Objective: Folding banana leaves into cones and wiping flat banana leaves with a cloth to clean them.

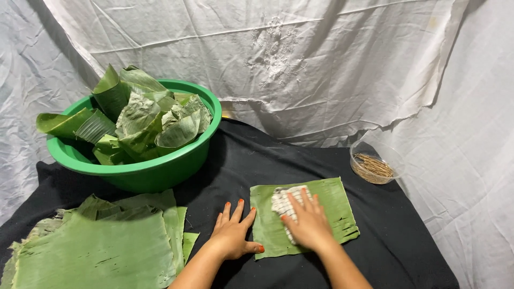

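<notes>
Your right hand [308, 222] lies flat, fingers spread, on a white lump of food [286, 202] and presses it down, gripping nothing. The lump sits on the near-left part of a single leaf square [332, 206], which lies on the black cloth [257, 155] of the worktop, right of centre and close to you. Your left hand [234, 233] rests palm down, fingers apart and holding nothing, on the cloth just beside the leaf's left edge; the thumb touches the leaf's near-left corner.

Left of that hand, a stack of large flat leaves [101, 246] covers the near-left corner of the worktop. Behind the stack stands a green plastic basin [155, 171], filled with folded leaf parcels [142, 118] that rise above its rim.

At the far right edge of the cloth, well apart from both hands, stands a small clear bowl [375, 158] holding thin brown sticks [373, 167]. Creased white sheets [321, 64] hang behind and around the worktop.
</notes>
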